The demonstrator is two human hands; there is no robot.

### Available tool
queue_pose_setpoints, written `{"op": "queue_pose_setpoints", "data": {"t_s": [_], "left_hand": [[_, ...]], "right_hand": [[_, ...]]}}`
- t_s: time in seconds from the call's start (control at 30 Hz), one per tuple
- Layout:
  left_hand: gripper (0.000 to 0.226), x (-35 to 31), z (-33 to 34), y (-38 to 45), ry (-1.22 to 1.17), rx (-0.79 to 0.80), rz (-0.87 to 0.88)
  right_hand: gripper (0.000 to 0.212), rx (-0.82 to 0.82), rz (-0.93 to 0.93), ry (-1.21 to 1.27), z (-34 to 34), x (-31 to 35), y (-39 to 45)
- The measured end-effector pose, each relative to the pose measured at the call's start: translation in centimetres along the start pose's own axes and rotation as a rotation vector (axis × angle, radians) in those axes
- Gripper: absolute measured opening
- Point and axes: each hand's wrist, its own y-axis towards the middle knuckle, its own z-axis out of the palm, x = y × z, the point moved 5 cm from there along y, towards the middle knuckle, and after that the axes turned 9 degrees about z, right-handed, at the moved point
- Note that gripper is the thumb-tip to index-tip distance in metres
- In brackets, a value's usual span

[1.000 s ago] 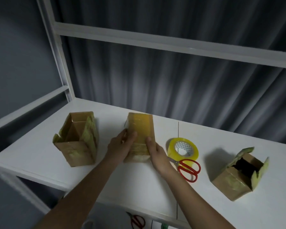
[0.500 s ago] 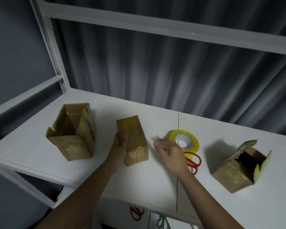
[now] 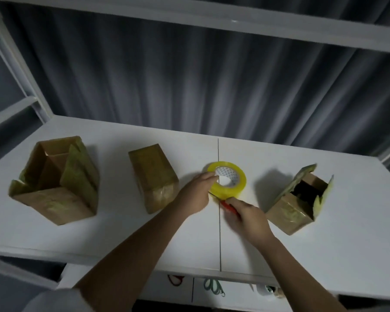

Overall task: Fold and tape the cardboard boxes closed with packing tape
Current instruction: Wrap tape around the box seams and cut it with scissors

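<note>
A yellow tape roll is seen lying flat on a white surface, met at its near-left rim by the left hand, whose fingers are curled onto the roll's edge in a narrow grip. The right hand is placed just in front of the roll, its fingers bent down over the red handle of a pair of scissors; most of the scissors is hidden under the hand, and how firmly they are gripped cannot be told. A closed, taped box is left standing just left of the left hand, untouched by either hand. Further left, a larger box is shown with its flaps open and upright. On the right, a third box is tilted, its flaps open and its dark inside exposed, close beside the right hand but apart from it. A grey curtain is hung behind the surface, framed by white rails.
</note>
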Motion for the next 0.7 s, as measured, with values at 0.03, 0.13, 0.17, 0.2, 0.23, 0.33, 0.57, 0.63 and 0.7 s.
{"op": "queue_pose_setpoints", "data": {"t_s": [0.03, 0.13, 0.17, 0.2, 0.23, 0.33, 0.57, 0.63, 0.7], "left_hand": [[0.062, 0.5, 0.4, 0.6, 0.027, 0.069, -0.008], [0.067, 2.0, 1.4, 1.0, 0.054, 0.2, -0.024], [0.068, 2.5, 1.7, 0.9, 0.058, 0.217, -0.022], [0.069, 2.9, 2.0, 0.9, 0.066, 0.225, -0.02], [0.069, 3.1, 2.2, 0.8, 0.068, 0.224, -0.023], [0.058, 2.8, 2.8, 1.0, 0.024, 0.13, -0.047], [0.057, 2.8, 4.6, 0.3, -0.175, -0.116, -0.096], [0.067, 2.8, 4.9, -0.2, -0.18, -0.206, -0.189], [0.066, 2.8, 5.1, -0.5, -0.176, -0.275, -0.253]], "right_hand": [[0.026, -0.019, -0.12, -0.072, -0.1, 0.2, -0.3], [0.031, -0.067, -0.396, -0.272, 0.3, -0.7, -1.5], [0.033, -0.046, -0.43, -0.307, 0.4, -1.1, -2.1], [0.037, -0.013, -0.449, -0.328, 0.4, -1.5, -2.7], [0.041, 0.025, -0.45, -0.334, 0.5, -1.9, -3.4], [0.049, 0.189, -0.381, -0.293, 0.1, -3.2, -4.7], [0.033, 0.212, -0.143, 0.029, -3.0, -1.5, -1.7], [0.046, 0.21, -0.055, 0.05, -2.8, -1.1, 1.1], [0.061, 0.263, -0.027, -0.081, -1.6, -0.5, 3.4]]}}
